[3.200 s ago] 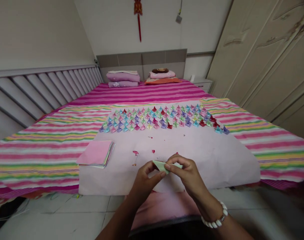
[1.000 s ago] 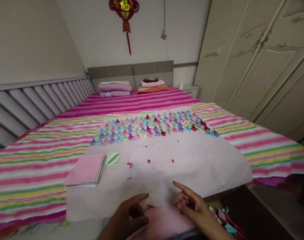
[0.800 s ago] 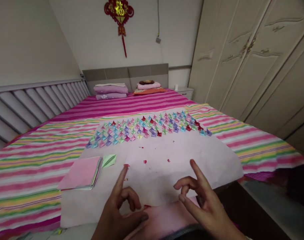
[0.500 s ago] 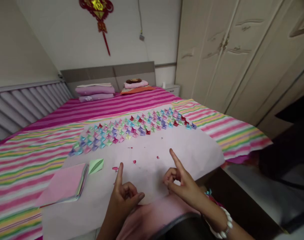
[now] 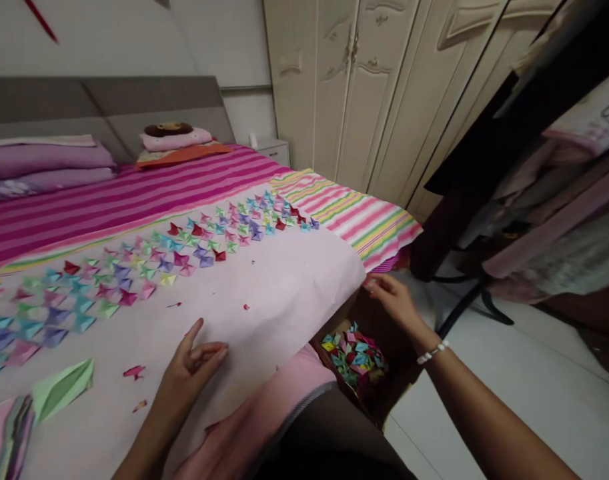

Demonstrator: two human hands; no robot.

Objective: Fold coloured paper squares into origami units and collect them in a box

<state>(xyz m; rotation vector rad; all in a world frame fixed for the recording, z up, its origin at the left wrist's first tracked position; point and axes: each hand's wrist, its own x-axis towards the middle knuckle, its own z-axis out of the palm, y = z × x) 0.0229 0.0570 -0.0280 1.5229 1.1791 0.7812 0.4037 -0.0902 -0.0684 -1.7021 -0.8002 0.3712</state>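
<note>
My left hand [image 5: 191,363] rests on the pale pink sheet [image 5: 264,293] spread over the bed, fingers loosely apart and holding nothing. My right hand [image 5: 391,300] reaches to the right, fingertips at the sheet's right corner by the bed edge, fingers stretched out. Under that hand stands a brown box [image 5: 379,400] with several folded coloured paper pieces [image 5: 354,353] in it. A folded green paper [image 5: 61,390] lies on the sheet at the left, beside a stack of coloured paper squares [image 5: 9,433]. Rows of small folded paper pieces [image 5: 159,260] cover the far part of the sheet.
Small red paper scraps [image 5: 134,371] lie near my left hand. The striped bedspread [image 5: 354,213] ends at the right. A dark rack hung with clothes [image 5: 549,220] stands close on the right, cream wardrobe doors [image 5: 364,80] behind. Folded bedding [image 5: 49,163] lies at the headboard.
The view has swung right. The green paper left my hands and lies by the stack. My right hand moved from the middle to the sheet's right corner over the box; my left lowered onto the sheet.
</note>
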